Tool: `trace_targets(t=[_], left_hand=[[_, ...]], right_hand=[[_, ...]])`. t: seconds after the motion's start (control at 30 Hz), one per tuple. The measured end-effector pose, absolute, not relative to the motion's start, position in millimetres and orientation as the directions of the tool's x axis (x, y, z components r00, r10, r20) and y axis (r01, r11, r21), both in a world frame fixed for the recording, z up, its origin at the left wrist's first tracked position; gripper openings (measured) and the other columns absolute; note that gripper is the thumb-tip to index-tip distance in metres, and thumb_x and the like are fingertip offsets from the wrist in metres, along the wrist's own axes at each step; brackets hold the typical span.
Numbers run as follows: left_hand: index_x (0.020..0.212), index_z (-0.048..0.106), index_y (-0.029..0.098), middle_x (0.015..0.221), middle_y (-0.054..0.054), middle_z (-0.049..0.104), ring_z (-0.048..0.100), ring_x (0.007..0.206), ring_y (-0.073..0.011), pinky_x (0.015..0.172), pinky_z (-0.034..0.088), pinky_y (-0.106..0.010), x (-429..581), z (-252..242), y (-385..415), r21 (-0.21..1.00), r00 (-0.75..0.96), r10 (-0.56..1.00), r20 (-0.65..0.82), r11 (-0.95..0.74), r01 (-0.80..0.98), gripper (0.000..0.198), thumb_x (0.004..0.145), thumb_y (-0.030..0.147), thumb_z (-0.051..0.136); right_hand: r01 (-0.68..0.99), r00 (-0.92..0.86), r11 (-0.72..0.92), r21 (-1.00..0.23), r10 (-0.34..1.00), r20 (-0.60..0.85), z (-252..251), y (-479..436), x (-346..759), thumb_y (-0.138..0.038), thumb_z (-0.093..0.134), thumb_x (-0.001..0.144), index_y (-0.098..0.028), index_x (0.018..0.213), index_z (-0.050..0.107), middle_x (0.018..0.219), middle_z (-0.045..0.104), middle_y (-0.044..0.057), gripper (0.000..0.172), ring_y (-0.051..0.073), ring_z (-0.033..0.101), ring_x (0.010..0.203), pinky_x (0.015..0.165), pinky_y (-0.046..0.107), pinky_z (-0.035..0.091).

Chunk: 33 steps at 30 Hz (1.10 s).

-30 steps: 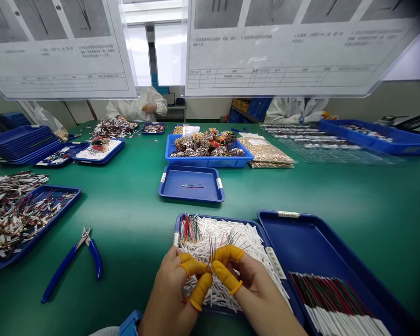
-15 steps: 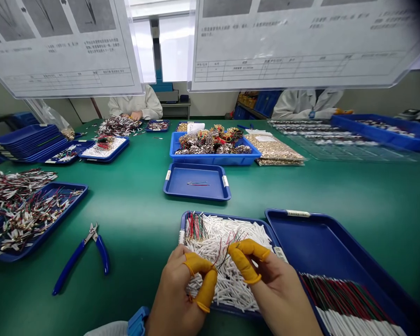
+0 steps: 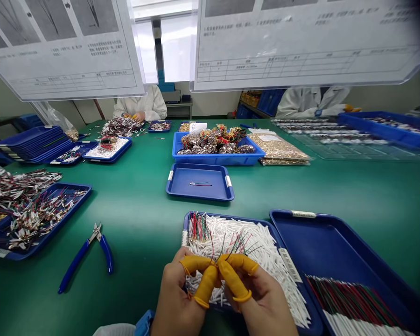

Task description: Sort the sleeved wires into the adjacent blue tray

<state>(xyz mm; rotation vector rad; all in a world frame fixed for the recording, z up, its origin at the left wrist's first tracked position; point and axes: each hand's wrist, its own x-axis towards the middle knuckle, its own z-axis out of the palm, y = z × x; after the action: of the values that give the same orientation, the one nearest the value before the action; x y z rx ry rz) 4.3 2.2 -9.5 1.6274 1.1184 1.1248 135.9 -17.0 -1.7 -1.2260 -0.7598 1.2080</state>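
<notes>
My left hand [image 3: 188, 290] and my right hand [image 3: 254, 288] meet, their thumbs and index fingers in yellow finger cots. Both pinch thin wires [image 3: 212, 245], red and dark, whose upper ends stick up above the fingertips; the lower ends are hidden. Beneath them is a blue tray [image 3: 304, 282] heaped with short white tubes [image 3: 266, 275]. A bundle of red, green and black wires [image 3: 200, 227] lies in its far left corner, and more loose wires [image 3: 243, 243] rest on the tubes just beyond my fingers.
Blue-handled cutters [image 3: 101, 245] lie open at left, near a tray of wire pieces [image 3: 52, 233]. To the right, a larger tray [image 3: 322, 242] holds rows of sleeved wires [image 3: 357, 298]. Ahead are a small tray [image 3: 199, 193] and a bin of bundles [image 3: 217, 158]. Two people sit across; sheets hang overhead.
My right hand has moved left and down, so its fingertips now touch those of my left hand. The wires between them stand more upright. The view has shifted slightly.
</notes>
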Motion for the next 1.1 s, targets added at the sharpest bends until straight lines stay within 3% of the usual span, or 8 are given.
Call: trace_targets(t=[0.1,0.23,0.33,0.53,0.67,0.8,0.97,1.1], left_hand=[[0.083,0.066,0.017,0.079,-0.005,0.056,0.056,0.073,-0.0185,0.065,0.046,-0.028,5.1,-6.2,3.2,0.941,0.216,0.953,0.211,-0.258,0.219,0.014,0.087,0.028,0.058],[0.078,0.064,0.017,0.073,-0.004,0.055,0.053,0.07,-0.0172,0.063,0.044,-0.026,7.6,1.8,5.0,0.9,0.26,0.924,0.28,-0.347,0.264,0.013,0.087,0.023,0.057],[0.077,0.063,0.017,0.071,-0.004,0.056,0.053,0.071,-0.0175,0.064,0.043,-0.028,8.4,4.1,3.9,0.872,0.307,0.903,0.299,-0.389,0.295,0.01,0.085,0.018,0.056],[0.075,0.061,0.017,0.07,-0.003,0.055,0.053,0.069,-0.0175,0.064,0.042,-0.029,7.4,2.1,3.0,0.865,0.322,0.9,0.294,-0.394,0.31,0.01,0.082,0.014,0.055],[0.077,0.062,0.018,0.073,-0.004,0.055,0.053,0.071,-0.0183,0.065,0.042,-0.03,6.8,1.7,4.2,0.88,0.313,0.91,0.272,-0.367,0.303,0.009,0.085,0.019,0.056],[0.076,0.061,0.018,0.072,-0.003,0.055,0.052,0.07,-0.0176,0.063,0.041,-0.029,7.4,4.9,3.9,0.885,0.326,0.907,0.266,-0.364,0.292,0.009,0.083,0.017,0.056],[0.067,0.056,0.018,0.063,-0.001,0.053,0.049,0.066,-0.0164,0.059,0.039,-0.027,9.4,9.8,3.3,0.873,0.373,0.883,0.286,-0.4,0.278,0.014,0.077,0.009,0.054],[0.065,0.056,0.018,0.063,-0.001,0.052,0.049,0.066,-0.0166,0.058,0.039,-0.028,10.2,9.0,3.1,0.864,0.367,0.886,0.282,-0.401,0.304,0.016,0.075,0.007,0.054]], right_hand=[[-0.304,0.266,-0.08,-0.949,0.95,-0.165,0.6,-14.9,141.2,-0.045,0.077,0.068,-0.024,0.083,0.073,0.05,0.052,-0.004,0.026,0.017,0.059,0.058,0.062,0.028,0.053],[-0.156,0.194,-0.05,-0.986,0.978,-0.081,7.5,-7.1,163.7,-0.042,0.077,0.069,-0.026,0.088,0.074,0.075,0.068,0.003,0.025,0.021,0.065,0.081,0.075,0.028,0.053],[-0.003,0.147,-0.002,-1.0,0.989,-0.002,12.7,-4.1,179.2,-0.038,0.077,0.068,-0.026,0.077,0.073,0.071,0.068,0.001,0.015,0.018,0.064,0.072,0.068,0.025,0.053],[0.075,0.48,-0.025,-0.997,0.877,0.014,18.6,-0.7,205.9,-0.045,0.083,0.052,-0.027,0.066,0.072,0.066,0.07,0.002,0.026,0.021,0.062,0.062,0.058,0.03,0.054],[0.119,0.226,-0.074,-0.99,0.973,-0.046,19.0,-0.8,205.3,-0.046,0.076,0.064,-0.025,0.079,0.074,0.071,0.069,0.004,0.025,0.022,0.063,0.066,0.06,0.032,0.054],[0.145,0.054,-0.023,-0.989,0.998,-0.016,11.6,-5.6,195.4,-0.036,0.074,0.071,-0.023,0.068,0.067,0.067,0.063,0.0,0.015,0.018,0.059,0.064,0.061,0.027,0.051],[0.204,0.176,0.02,-0.979,0.983,0.057,-2.0,-5.0,189.8,-0.038,0.068,0.077,-0.022,0.072,0.066,0.069,0.064,0.003,0.017,0.02,0.06,0.069,0.064,0.028,0.052],[0.207,0.367,0.015,-0.978,0.926,0.092,5.2,1.3,197.1,-0.045,0.07,0.072,-0.022,0.078,0.067,0.067,0.063,0.002,0.024,0.02,0.06,0.066,0.061,0.029,0.052]])
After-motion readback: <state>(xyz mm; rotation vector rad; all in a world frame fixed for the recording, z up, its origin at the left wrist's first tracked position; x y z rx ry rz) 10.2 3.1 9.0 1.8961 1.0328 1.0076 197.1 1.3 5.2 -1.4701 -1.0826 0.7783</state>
